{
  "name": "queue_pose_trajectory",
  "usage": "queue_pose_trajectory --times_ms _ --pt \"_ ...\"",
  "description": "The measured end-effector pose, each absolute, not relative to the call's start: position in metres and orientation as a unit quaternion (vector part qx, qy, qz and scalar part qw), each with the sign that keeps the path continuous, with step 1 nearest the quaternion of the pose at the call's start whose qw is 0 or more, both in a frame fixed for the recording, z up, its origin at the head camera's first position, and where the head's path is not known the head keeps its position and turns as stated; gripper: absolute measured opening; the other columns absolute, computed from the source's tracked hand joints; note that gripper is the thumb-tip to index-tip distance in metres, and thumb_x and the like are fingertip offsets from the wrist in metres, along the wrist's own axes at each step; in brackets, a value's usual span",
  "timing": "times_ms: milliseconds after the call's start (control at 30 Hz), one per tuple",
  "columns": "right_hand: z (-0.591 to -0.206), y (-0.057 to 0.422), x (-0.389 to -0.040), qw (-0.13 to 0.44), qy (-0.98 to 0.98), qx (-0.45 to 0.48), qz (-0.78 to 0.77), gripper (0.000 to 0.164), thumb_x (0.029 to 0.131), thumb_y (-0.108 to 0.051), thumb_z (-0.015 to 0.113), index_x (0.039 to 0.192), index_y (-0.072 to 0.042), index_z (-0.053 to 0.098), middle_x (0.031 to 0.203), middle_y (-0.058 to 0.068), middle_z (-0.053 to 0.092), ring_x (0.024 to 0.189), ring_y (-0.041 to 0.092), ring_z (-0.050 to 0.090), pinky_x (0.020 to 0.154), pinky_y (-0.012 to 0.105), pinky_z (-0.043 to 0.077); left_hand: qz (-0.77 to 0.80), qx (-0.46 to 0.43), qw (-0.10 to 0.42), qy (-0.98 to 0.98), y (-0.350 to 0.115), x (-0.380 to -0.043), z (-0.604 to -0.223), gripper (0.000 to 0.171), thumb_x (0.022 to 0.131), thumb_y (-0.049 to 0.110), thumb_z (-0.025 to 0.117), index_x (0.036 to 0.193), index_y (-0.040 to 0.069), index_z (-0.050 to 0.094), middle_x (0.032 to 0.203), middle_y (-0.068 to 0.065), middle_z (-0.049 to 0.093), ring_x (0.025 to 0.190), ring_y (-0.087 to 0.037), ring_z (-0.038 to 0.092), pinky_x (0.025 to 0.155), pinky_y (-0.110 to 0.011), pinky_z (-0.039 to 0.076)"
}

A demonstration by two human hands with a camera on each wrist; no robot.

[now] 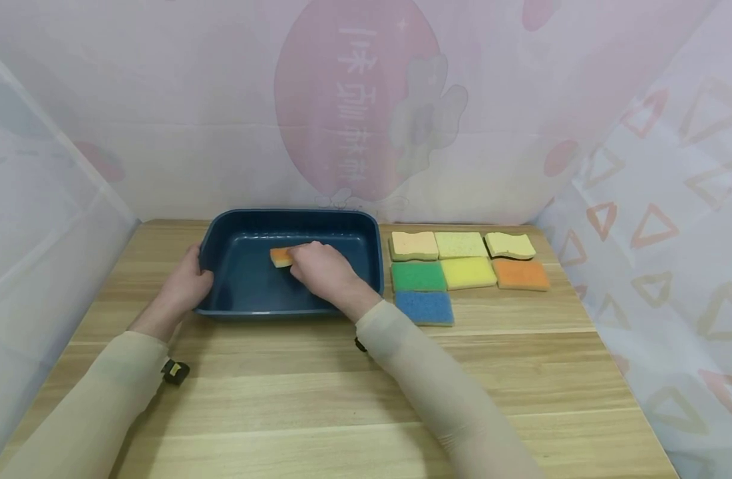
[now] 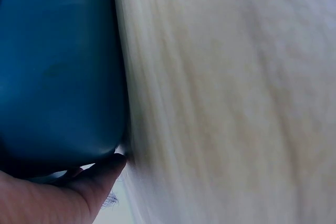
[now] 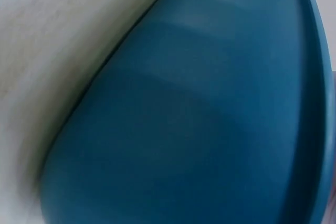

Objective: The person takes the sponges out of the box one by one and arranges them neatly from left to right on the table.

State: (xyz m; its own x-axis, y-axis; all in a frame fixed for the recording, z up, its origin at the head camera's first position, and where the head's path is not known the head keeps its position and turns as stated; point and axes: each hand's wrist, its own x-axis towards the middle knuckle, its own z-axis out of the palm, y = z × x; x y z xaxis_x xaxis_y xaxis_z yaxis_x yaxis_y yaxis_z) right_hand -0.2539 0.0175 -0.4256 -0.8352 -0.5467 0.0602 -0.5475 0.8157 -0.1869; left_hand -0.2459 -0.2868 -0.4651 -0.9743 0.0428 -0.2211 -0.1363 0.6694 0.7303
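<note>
A deep dark-blue rectangular pan [image 1: 240, 293] stands on the table. My right hand [image 1: 324, 269] reaches over its front rim and pinches a small orange-topped sponge [image 1: 280, 258] with a pale underside, low inside the pan. Several fingers on the sponge's far side are hidden. At the pan's left end, my left hand [image 1: 183, 283] grips the wall, its thumb overlapping the rim in the head view. The left wrist view shows fingers [image 2: 100, 182] close against the pan's lower corner. Mostly the pan's outer front wall [image 3: 173, 119] fills the right wrist view.
Right of the pan lie several sponges in rows: three pale yellow ones [image 1: 460, 245] at the back, then green [image 1: 418, 276], yellow [image 1: 469, 273] and orange [image 1: 522, 275], with a blue one [image 1: 424, 307] in front. Printed cloth walls [image 1: 222, 159] enclose the wooden table [image 1: 282, 399].
</note>
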Motion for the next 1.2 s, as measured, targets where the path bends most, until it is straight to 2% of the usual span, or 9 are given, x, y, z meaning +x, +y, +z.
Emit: queue_pose_trajectory --times_ms 100,233,433,733,967,1067,1200 --pt "-0.425 0.023 -0.253 0.008 -0.954 0.284 0.099 0.028 0.12 -0.021 0.065 0.14 -0.015 0.083 0.131 0.0 0.088 0.084 0.012 0.072 0.086 0.029 0.069 0.401 -0.031 0.113 0.908 -0.286 -0.246 -0.464 0.081 0.113 0.001 0.032 0.183 -0.012 -0.006 0.187 -0.048 0.008 0.177 -0.068 0.013 0.143 -0.082 0.018" --pt "-0.424 0.031 -0.251 0.015 -0.953 0.282 0.106 0.025 0.12 -0.019 0.063 0.135 -0.015 0.083 0.126 0.0 0.088 0.081 0.013 0.071 0.083 0.03 0.068 0.397 -0.035 0.116 0.91 -0.285 -0.245 -0.463 0.081 0.113 0.004 0.032 0.183 -0.011 -0.006 0.187 -0.047 0.007 0.177 -0.068 0.012 0.143 -0.083 0.017" --pt "-0.419 0.046 -0.246 0.02 -0.951 0.282 0.127 0.025 0.119 -0.015 0.063 0.134 -0.013 0.083 0.127 0.002 0.088 0.081 0.014 0.07 0.079 0.03 0.066 0.397 -0.035 0.118 0.91 -0.285 -0.244 -0.463 0.081 0.114 0.004 0.032 0.183 -0.011 -0.007 0.187 -0.047 0.004 0.177 -0.068 0.01 0.143 -0.082 0.015" --pt "-0.408 0.073 -0.238 0.049 -0.946 0.281 0.155 0.023 0.118 -0.01 0.062 0.127 -0.011 0.083 0.111 0.004 0.087 0.079 0.017 0.072 0.076 0.033 0.065 0.395 -0.033 0.119 0.91 -0.283 -0.243 -0.461 0.078 0.116 0.005 0.031 0.183 -0.012 -0.006 0.187 -0.048 0.005 0.176 -0.069 0.011 0.143 -0.083 0.017" --pt "-0.399 0.093 -0.234 0.069 -0.943 0.271 0.181 0.033 0.116 -0.007 0.061 0.142 -0.007 0.081 0.129 0.01 0.089 0.093 0.023 0.082 0.083 0.039 0.071 0.399 -0.032 0.115 0.909 -0.284 -0.243 -0.461 0.08 0.114 0.003 0.032 0.183 -0.011 -0.006 0.188 -0.046 0.006 0.177 -0.067 0.01 0.143 -0.083 0.016" --pt "-0.396 0.1 -0.232 0.082 -0.941 0.269 0.191 0.033 0.116 -0.007 0.062 0.144 -0.007 0.08 0.134 0.01 0.088 0.1 0.024 0.084 0.087 0.04 0.072 0.402 -0.028 0.113 0.908 -0.285 -0.243 -0.461 0.08 0.114 0.002 0.032 0.183 -0.011 -0.006 0.188 -0.047 0.007 0.177 -0.068 0.011 0.143 -0.083 0.017" --pt "-0.392 0.108 -0.231 0.115 -0.935 0.27 0.198 0.03 0.116 -0.009 0.065 0.141 -0.007 0.081 0.134 0.01 0.087 0.102 0.025 0.085 0.086 0.039 0.073 0.407 -0.027 0.112 0.906 -0.285 -0.243 -0.461 0.079 0.114 0.002 0.031 0.183 -0.011 -0.004 0.187 -0.047 0.01 0.176 -0.068 0.014 0.141 -0.084 0.02"
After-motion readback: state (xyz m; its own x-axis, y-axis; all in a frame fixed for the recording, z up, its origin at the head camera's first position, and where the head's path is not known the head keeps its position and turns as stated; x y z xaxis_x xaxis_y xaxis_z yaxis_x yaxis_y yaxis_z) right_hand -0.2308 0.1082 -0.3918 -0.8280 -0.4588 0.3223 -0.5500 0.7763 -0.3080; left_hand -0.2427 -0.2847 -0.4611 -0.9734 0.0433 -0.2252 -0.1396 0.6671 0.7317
